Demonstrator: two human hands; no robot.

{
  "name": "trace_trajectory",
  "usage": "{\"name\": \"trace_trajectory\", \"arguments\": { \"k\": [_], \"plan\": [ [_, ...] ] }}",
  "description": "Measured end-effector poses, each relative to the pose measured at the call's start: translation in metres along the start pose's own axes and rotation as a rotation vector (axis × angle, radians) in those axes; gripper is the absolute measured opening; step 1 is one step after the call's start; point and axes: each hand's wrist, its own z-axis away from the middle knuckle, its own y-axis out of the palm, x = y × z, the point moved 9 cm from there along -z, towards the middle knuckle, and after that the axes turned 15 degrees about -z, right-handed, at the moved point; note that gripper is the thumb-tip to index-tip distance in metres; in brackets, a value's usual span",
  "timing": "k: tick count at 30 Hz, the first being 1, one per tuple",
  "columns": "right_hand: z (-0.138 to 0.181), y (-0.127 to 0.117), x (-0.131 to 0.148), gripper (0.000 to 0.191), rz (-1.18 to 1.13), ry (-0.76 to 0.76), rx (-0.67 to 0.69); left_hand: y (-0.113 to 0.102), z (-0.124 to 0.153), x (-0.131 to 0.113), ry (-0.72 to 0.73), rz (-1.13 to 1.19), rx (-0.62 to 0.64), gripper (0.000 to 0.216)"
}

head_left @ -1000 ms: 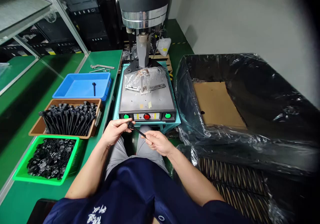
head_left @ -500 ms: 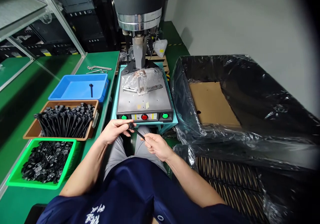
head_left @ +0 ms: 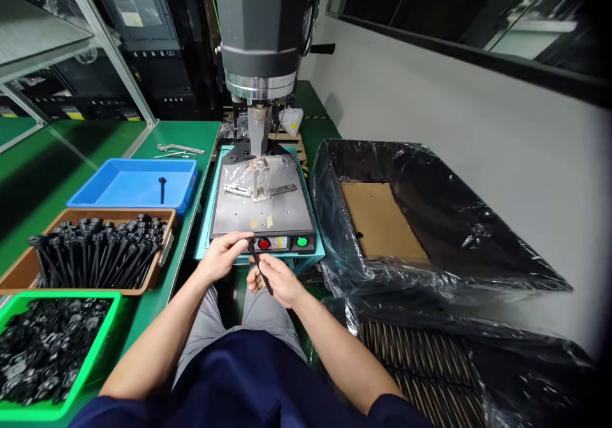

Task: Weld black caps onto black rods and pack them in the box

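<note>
Head view: left hand (head_left: 220, 257) pinches the head end of a thin black plastic tie-like strap (head_left: 260, 267), fingers closed on it. Right hand (head_left: 274, 280) is closed around the strap's lower end; the strap runs diagonally between both hands, held in the air just in front of the grey press machine base with red and green buttons (head_left: 262, 214) (over the lap, not resting on any surface). The red button (head_left: 264, 243) sits just behind the left fingertips.

Left, on the green surface (head_left: 191, 134): brown tray of long black straps (head_left: 90, 249), green bin of small black plastic parts (head_left: 48, 345) nearer the body, blue tray (head_left: 136, 182) holding a single black piece further back. Right: large cardboard box lined with black plastic film (head_left: 430, 224). Machine head hangs above the base plate.
</note>
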Motion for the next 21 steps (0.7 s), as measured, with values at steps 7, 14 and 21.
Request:
{"name": "trace_trajectory", "arguments": {
  "k": [7, 14, 21],
  "plan": [
    [-0.073, -0.008, 0.042, 0.038, 0.031, -0.158, -0.132, -0.003, -0.033, 0.045, -0.108, 0.089, -0.191, 0.038],
    [-0.166, -0.038, 0.089, 0.021, 0.254, -0.277, -0.416, -0.047, -0.116, 0.088, -0.454, 0.466, -0.330, 0.050],
    [-0.177, -0.052, 0.172, 0.033, 0.561, -0.576, -0.507, -0.043, -0.181, 0.083, -0.464, 0.771, -0.312, 0.029]
  ]
}}
